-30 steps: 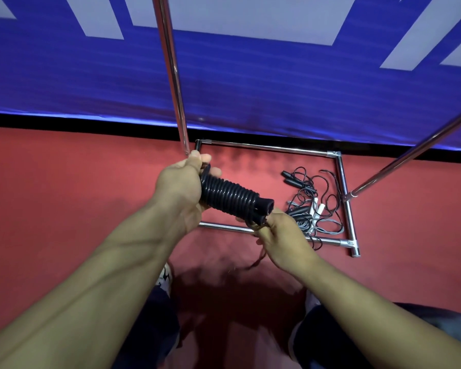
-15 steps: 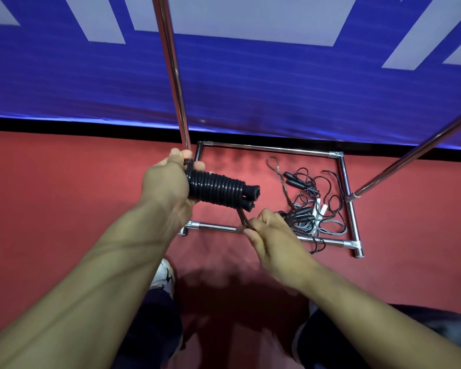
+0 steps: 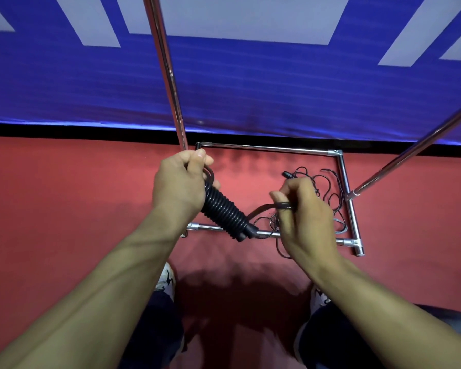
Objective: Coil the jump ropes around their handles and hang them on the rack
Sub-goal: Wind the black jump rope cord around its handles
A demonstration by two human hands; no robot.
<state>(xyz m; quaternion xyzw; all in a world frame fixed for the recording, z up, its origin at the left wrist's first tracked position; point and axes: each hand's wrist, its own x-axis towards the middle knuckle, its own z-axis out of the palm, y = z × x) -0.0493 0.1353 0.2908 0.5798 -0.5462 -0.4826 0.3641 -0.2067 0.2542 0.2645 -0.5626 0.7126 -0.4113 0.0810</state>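
Closest to the camera it's just forearms, dark shorts and the tips of two sneakers, mostly cut off at the bottom edge.

The left hand (image 3: pixel 180 186) is wrapped around the top end of the coiled rope (image 3: pixel 225 210), fingers and thumb curled tight over it. My guess is that's to stop the wraps sliding off that end while the other end gets finished. The bundle slants down and away from that grip, with the two handle tips poking out at the low end.

The right hand (image 3: pixel 302 209) has the last bit of cord (image 3: pixel 261 209) looped round a finger and pinched, pulled off sideways from the bundle's low end. Looks like it's keeping tension for a final wrap or tuck, though which one I can't tell.

Past the right hand, partly hidden behind it, is the pile (image 3: pixel 322 190) of loose ropes on the floor inside the rack (image 3: pixel 270 149) base. It's too tangled to count. The rack's poles run out of frame up top, so wherever the ropes hang isn't visible. Behind that is a blue banner (image 3: pixel 277 89).
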